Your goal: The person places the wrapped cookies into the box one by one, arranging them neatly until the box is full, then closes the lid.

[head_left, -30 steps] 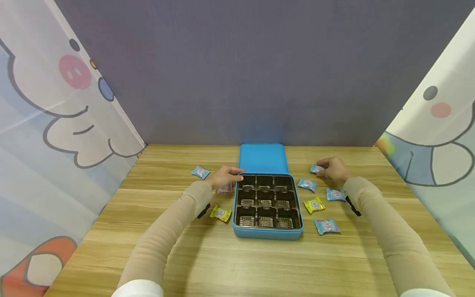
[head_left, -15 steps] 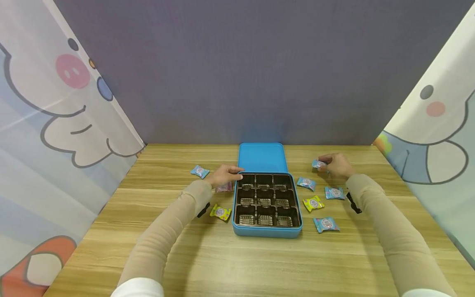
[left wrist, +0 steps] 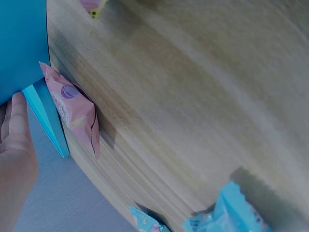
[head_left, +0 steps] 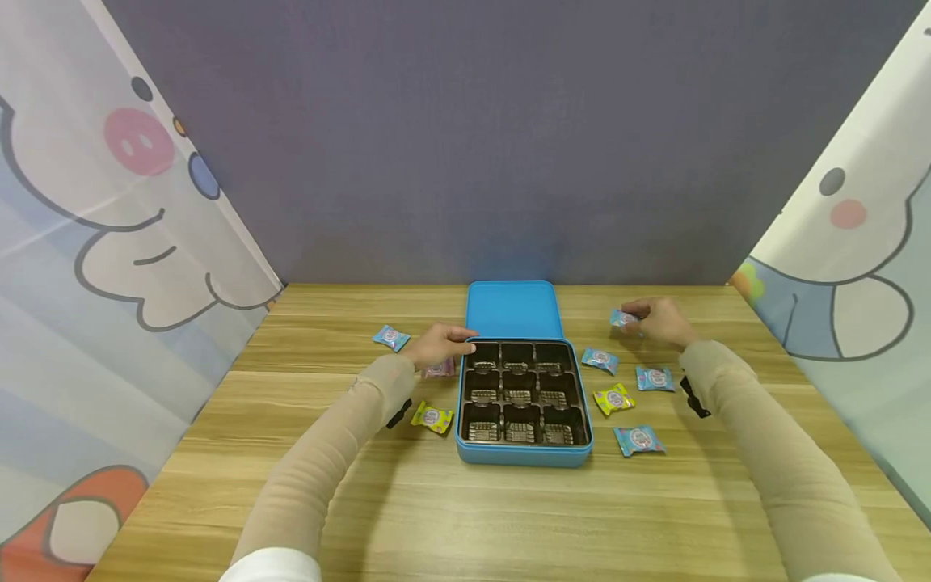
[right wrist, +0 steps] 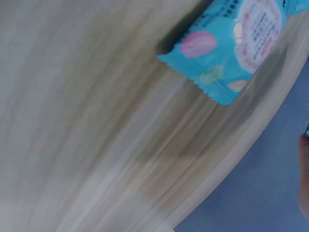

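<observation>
My left hand (head_left: 436, 343) holds the rear left corner of an open blue box (head_left: 524, 457), thumb over the rim. A black tray (head_left: 502, 398) with rows of bare compartments fills the box. In the left wrist view, the fingers (left wrist: 18, 118) lie along its blue outer wall, near a pink wrapped candy (left wrist: 75, 108). To the right of the box, my right hand (head_left: 663, 322) pinches a blue wrapped candy (head_left: 621, 318) between thumb and fingers, over the table. The right wrist view shows another blue candy (right wrist: 231, 43) on the wood and only a sliver of hand at the edge.
The blue lid (head_left: 513, 309) lies behind the box. A yellow candy (head_left: 614, 399) and several blue ones are scattered on the right. Left of the box are another yellow candy (head_left: 432, 418) and a blue one (head_left: 391, 337). A grey panel (head_left: 509, 162) stands behind the table.
My right hand, with the blue candy in its fingers, has risen slightly and shifted toward the back of the table. The left hand has stayed at the box's corner.
</observation>
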`<state>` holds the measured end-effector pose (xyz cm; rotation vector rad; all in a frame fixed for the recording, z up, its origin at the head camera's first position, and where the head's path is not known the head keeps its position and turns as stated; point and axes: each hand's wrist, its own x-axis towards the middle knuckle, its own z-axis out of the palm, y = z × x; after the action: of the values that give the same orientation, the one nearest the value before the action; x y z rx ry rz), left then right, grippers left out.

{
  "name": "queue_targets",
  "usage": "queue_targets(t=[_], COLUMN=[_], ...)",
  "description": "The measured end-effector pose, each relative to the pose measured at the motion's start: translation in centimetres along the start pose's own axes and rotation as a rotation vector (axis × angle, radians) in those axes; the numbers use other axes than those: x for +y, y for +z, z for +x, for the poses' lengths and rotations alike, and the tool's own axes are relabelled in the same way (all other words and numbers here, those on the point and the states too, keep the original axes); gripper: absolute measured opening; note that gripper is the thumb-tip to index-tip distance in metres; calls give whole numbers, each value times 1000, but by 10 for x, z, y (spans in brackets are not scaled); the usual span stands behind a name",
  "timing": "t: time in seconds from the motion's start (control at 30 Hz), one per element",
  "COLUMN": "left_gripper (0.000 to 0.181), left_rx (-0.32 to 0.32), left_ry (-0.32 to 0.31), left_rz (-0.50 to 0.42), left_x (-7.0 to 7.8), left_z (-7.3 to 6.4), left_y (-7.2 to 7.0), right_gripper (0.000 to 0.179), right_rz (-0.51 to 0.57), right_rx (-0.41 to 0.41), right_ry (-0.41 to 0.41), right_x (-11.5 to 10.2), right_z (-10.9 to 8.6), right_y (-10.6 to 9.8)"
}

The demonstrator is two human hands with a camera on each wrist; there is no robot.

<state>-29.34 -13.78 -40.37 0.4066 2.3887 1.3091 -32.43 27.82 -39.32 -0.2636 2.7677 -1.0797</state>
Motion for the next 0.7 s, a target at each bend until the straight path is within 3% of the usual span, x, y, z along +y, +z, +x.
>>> queue_targets(t=[0.47, 0.7], left_gripper=[44, 45], left_rx=[-14, -15], left_ry=[4, 9], left_rz=[3, 3], left_x=[0, 0], left_z=[0, 0], left_y=[-1, -1], right_gripper=[50, 52], right_rz=[-2, -12], right_rx=[11, 0], right_ry=[-35, -29], right_x=[-12, -28], right_z=[-3, -7], right_y=[-1, 4])
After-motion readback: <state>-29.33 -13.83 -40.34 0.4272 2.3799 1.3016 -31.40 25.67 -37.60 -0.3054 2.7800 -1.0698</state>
